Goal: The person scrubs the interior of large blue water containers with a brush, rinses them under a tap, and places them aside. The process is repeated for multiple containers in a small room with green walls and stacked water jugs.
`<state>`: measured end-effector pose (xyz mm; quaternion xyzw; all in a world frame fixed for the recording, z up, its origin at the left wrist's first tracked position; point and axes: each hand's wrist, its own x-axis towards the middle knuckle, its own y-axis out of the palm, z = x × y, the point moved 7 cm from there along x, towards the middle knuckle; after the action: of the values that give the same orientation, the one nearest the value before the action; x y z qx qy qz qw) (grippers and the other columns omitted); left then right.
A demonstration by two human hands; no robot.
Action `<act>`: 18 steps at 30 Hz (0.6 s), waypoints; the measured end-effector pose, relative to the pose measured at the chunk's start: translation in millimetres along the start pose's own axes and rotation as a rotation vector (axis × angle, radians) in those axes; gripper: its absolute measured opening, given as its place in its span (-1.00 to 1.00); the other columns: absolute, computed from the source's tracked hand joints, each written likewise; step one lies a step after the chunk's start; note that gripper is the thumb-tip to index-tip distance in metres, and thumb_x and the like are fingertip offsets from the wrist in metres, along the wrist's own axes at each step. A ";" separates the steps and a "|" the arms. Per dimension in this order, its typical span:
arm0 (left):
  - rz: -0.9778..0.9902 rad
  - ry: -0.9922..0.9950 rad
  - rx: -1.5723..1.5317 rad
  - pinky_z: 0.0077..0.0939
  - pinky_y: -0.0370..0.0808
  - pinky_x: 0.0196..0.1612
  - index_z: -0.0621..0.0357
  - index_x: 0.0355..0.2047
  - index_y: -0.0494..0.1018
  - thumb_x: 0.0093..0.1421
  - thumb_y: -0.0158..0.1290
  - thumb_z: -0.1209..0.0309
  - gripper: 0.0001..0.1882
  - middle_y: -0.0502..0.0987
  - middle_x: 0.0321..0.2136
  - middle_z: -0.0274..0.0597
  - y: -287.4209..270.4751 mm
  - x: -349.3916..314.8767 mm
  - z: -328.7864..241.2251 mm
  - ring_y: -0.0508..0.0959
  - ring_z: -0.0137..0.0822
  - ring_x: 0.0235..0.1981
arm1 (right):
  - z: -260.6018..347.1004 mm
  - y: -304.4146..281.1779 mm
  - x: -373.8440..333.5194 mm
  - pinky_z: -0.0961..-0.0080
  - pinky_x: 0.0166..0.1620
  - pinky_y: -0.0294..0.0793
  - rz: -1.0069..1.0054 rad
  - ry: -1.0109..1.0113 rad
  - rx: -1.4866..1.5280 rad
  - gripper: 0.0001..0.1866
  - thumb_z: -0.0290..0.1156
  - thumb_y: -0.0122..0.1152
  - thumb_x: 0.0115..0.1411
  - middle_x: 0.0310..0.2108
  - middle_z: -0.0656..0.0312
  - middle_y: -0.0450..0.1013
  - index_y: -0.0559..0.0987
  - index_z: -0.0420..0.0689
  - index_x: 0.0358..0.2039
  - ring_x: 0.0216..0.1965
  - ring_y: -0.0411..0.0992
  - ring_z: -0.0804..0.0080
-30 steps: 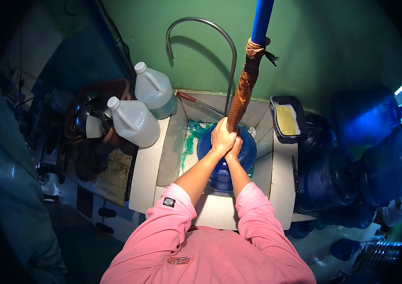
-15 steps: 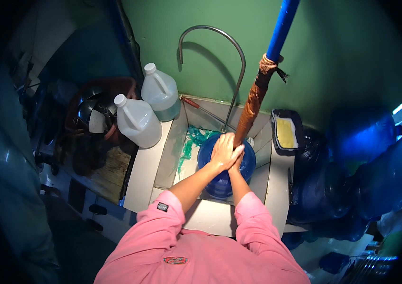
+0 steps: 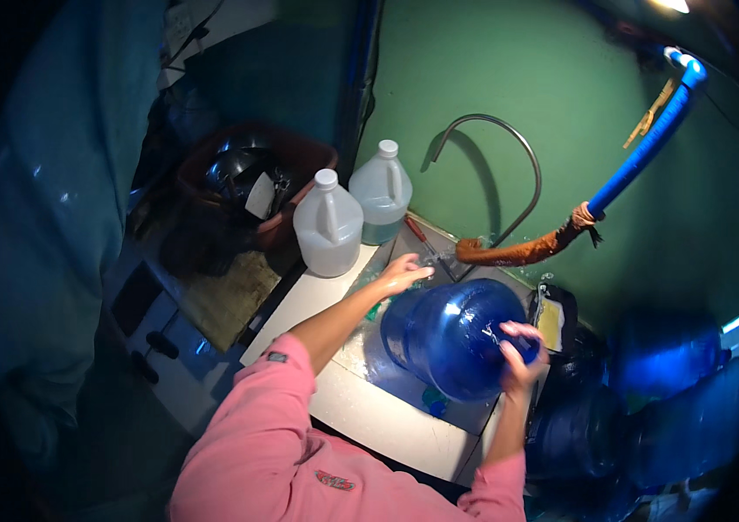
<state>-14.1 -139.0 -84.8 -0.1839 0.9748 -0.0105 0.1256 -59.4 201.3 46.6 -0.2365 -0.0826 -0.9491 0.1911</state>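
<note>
At the far left a dim blue shape, blurred, fills the edge of the view. Next to it a brown tub [image 3: 287, 157] holds a dark helmet-like thing [image 3: 243, 178], and a worn mat [image 3: 226, 296] lies in front of it. Two translucent plastic jugs with white caps stand at the back left corner of the white tabletop [image 3: 387, 418]: the nearer jug [image 3: 328, 228] on the tabletop's left rim, the farther jug [image 3: 382, 196] just behind it, against the green wall.

The left hand [image 3: 402, 276] reaches over the left side of the sink [image 3: 369, 344], fingers stretched forward and spread a little, holding nothing; its fingertips lie just above the top of the big blue water bottle [image 3: 452, 335], and whether they touch it I cannot tell. A curved metal tap [image 3: 509, 143] rises from the back edge of the sink, and a brown-wrapped hose end [image 3: 517, 252] hangs just above the bottle, joined to a blue pipe [image 3: 644, 152] that runs up to the upper right.

The bottle lies tilted on its side in the sink, its neck toward the right. The right hand [image 3: 517, 352] is curled around that neck end, gripping it. Just beside this hand, on the right rim, a dark tray holds a yellow sponge [image 3: 550, 324]. Further right, more blue water bottles [image 3: 665, 409] crowd together below the level of the tabletop, blurred.
</note>
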 end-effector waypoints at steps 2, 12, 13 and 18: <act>-0.200 0.182 0.078 -0.35 0.36 0.25 0.33 0.39 0.01 0.18 0.25 -0.05 0.02 0.23 0.31 0.17 -32.9 -64.8 21.2 0.40 -0.14 0.23 | 51.5 -63.6 -28.5 -0.05 0.27 0.27 -0.062 0.037 0.314 -0.45 -0.54 0.21 -0.13 -0.19 0.00 0.52 0.40 -0.22 -0.02 -0.07 0.50 0.20; 0.181 0.176 -0.246 -0.32 0.32 0.19 0.28 0.28 0.15 0.12 0.26 0.05 -0.13 0.36 0.17 -0.02 20.1 -130.6 -140.5 0.39 -0.23 0.13 | 144.9 -193.3 -3.4 0.24 0.20 0.32 -0.602 -0.082 0.223 -0.57 -0.21 0.14 0.07 -0.30 0.15 0.49 0.54 -0.25 -0.13 -0.14 0.46 0.24; 0.257 0.189 -0.393 -0.32 0.43 0.11 0.27 0.23 0.20 0.10 0.26 0.07 -0.18 0.42 0.10 -0.02 6.0 -135.7 -150.2 0.48 -0.24 0.04 | 146.8 -170.6 -7.1 0.26 0.24 0.27 -0.438 -0.147 0.249 -0.50 -0.19 0.16 0.04 -0.30 0.17 0.48 0.52 -0.27 -0.08 -0.12 0.46 0.22; 0.053 0.619 -0.052 -0.34 0.36 0.22 0.30 0.38 0.08 -0.02 0.32 0.07 0.06 0.38 0.21 -0.13 -35.7 -207.2 -152.5 0.43 -0.27 0.17 | 130.3 -130.6 -28.0 0.07 0.25 0.26 -0.176 -0.109 0.816 -0.61 -0.26 0.13 0.02 -0.23 0.16 0.40 0.43 -0.17 -0.15 -0.09 0.40 0.22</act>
<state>147.3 -101.3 115.2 -0.1496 0.9712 -0.0380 -0.1816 -34.7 361.9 138.4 -0.1834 -0.4816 -0.8373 0.1825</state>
